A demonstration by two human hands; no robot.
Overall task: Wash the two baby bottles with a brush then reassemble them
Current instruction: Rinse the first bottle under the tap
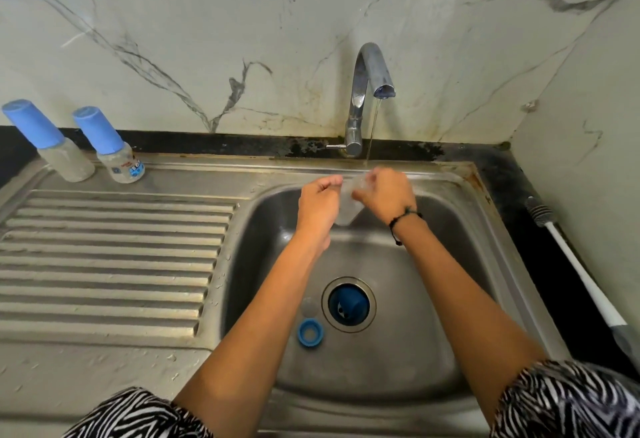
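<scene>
Over the back of the sink basin, my left hand [320, 202] grips a clear bottle body [347, 211] from the left. My right hand [384, 195] holds its upper end, right under a thin stream of water from the tap [367, 91]. A blue screw ring [310, 332] lies on the basin floor beside a small clear round piece [309, 306]. A blue cap [348, 304] sits in the drain. Two capped bottles [52, 141] [112, 147] stand at the back left of the drainboard. The bottle brush [575, 264] lies on the dark counter at the right.
The steel sink [485, 264] has a ribbed drainboard [104, 257] on its left. A marble wall closes the back and the right side. The tap's lever [334, 147] points left at its base.
</scene>
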